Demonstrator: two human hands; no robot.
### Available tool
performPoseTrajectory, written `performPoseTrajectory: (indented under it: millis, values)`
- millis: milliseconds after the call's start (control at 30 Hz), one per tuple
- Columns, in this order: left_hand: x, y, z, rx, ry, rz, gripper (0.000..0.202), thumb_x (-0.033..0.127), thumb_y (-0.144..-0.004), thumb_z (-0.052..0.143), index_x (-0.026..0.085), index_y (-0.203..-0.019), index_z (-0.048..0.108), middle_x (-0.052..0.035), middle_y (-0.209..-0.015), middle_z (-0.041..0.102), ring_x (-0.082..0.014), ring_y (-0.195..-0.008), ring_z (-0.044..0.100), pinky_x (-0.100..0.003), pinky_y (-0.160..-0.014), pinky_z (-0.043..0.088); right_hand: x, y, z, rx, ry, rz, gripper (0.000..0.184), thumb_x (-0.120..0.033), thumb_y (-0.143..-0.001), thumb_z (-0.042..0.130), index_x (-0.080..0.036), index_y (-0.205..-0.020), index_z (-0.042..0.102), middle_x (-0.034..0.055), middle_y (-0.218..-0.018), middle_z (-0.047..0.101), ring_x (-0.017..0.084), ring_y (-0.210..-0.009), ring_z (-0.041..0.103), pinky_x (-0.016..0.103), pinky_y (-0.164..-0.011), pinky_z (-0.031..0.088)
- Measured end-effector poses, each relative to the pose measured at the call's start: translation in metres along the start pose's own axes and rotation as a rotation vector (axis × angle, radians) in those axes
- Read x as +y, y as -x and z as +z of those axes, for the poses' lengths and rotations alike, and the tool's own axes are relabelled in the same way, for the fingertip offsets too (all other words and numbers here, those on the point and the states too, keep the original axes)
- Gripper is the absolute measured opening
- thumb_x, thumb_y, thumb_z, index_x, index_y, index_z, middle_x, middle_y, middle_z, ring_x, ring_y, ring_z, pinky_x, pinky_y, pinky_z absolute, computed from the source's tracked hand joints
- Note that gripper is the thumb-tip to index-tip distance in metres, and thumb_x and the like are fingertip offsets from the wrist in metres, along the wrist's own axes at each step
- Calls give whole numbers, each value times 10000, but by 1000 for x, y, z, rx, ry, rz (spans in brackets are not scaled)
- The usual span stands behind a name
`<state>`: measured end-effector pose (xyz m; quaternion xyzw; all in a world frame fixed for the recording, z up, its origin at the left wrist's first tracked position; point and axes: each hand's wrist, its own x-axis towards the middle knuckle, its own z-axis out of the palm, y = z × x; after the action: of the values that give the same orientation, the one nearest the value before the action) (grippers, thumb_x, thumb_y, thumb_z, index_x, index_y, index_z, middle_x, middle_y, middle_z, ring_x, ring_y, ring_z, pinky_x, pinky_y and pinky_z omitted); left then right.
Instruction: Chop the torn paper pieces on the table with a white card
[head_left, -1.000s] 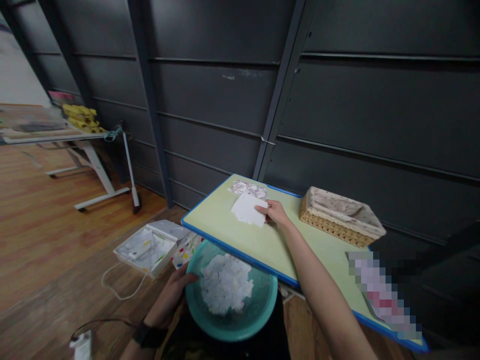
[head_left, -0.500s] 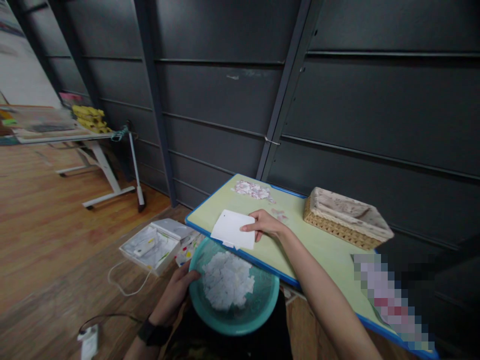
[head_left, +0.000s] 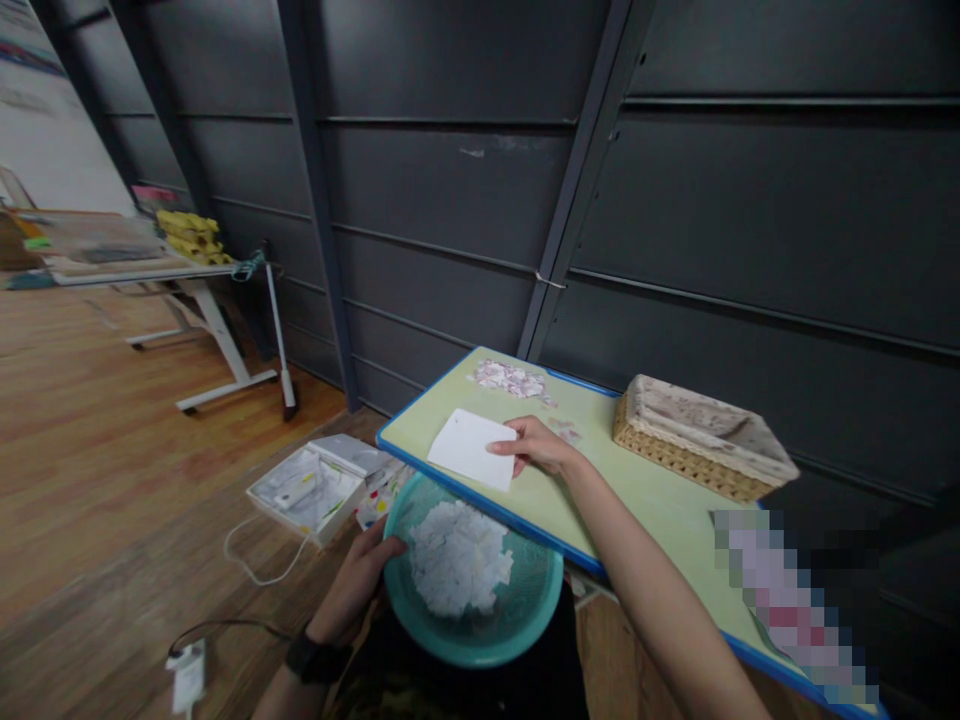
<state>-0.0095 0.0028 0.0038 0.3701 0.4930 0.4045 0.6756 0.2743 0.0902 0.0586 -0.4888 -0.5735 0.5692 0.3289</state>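
Note:
My left hand (head_left: 369, 568) grips the left rim of a round teal plastic basket (head_left: 546, 590), its thumb over the edge. White torn paper scraps (head_left: 457, 562) lie heaped in the basket, which sits at my lap with its far rim by the table's front edge. Above the yellow table (head_left: 652, 530), my right hand (head_left: 536, 445) pinches the right side of a flat white card (head_left: 469, 448). The thumb is on top of the card and the other fingers are mostly hidden behind it. Whether the card touches the tabletop, I cannot tell.
Pinkish-white scraps (head_left: 510, 378) lie at the table's back left. A cloth-lined wicker basket (head_left: 690, 450) stands at the back right, against the dark panelled wall (head_left: 442, 180). On the floor to the left are an open white box (head_left: 307, 490) and a power strip (head_left: 189, 678).
White bits at the card's near edge, over the basket, are no longer there. The card has moved slightly back from the table edge. My left hand keeps its hold on the rim.

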Motion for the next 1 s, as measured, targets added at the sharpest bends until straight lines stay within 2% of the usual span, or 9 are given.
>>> performPoseTrajectory:
  millis: [100,167,267,400,533,633,800,900,1000]
  values:
    - [0,0,0,-20,16,5,557,196,-649,648,163,-1204,614,-67,-1015,771,-267,-856,696,-336,-725,535,0,-1,2,-2,6,-16,411,-412,-523,827,-101,-736,664,28,-627,654,107,-500,593,200,-438,499]
    - [0,0,0,-28,13,-19,565,206,-653,653,169,-1216,610,-68,-958,784,-268,-785,703,-349,-694,540,0,-3,1,83,-50,-90,405,-426,-537,818,-106,-724,653,23,-629,648,101,-509,583,192,-440,485]
    - [1,0,1,-5,-3,-38,560,216,-662,646,177,-1220,613,-72,-924,791,-278,-761,709,-370,-703,545,-1,-7,-7,387,-146,-221,433,-495,-605,763,-124,-785,631,21,-647,644,103,-511,568,194,-422,471]
    - [2,0,1,47,-17,-29,519,209,-641,638,188,-1159,659,-82,-1074,759,-319,-949,685,-382,-792,536,-1,-10,-28,805,-260,-265,474,-566,-755,603,-176,-1019,551,36,-772,670,125,-523,592,228,-398,490]
    - [-3,-3,-1,15,-36,-10,475,224,-646,639,192,-1119,679,-82,-1165,723,-336,-1064,640,-380,-834,526,4,-9,-51,1000,-370,-254,376,-500,-844,497,-202,-1071,465,51,-857,670,134,-565,627,258,-449,528]
    - [-7,-6,-4,9,-51,13,446,242,-671,637,201,-1113,685,-71,-1214,698,-325,-1105,618,-368,-852,518,12,-10,-66,1063,-370,-254,346,-444,-811,538,-204,-1044,450,51,-837,663,153,-626,631,273,-492,527]
    - [-5,-9,-3,12,-78,4,452,216,-677,618,212,-1123,689,-60,-1138,735,-315,-1046,646,-387,-842,518,18,-11,-71,1131,138,-253,357,-470,-735,564,-178,-936,523,75,-801,642,189,-693,573,287,-560,459]
    - [-1,-11,0,-1,-51,26,472,192,-638,623,209,-1102,706,-57,-1074,760,-309,-1019,660,-400,-876,507,8,-15,-64,1194,530,-303,325,-492,-781,488,-172,-771,539,50,-667,590,171,-640,497,272,-587,383]
    - [-1,-13,0,-47,9,36,495,180,-627,625,199,-1116,700,-70,-1048,768,-305,-1023,663,-413,-906,498,-7,-26,-57,1183,736,-338,333,-459,-843,420,-188,-665,495,1,-575,511,133,-566,402,252,-577,308]
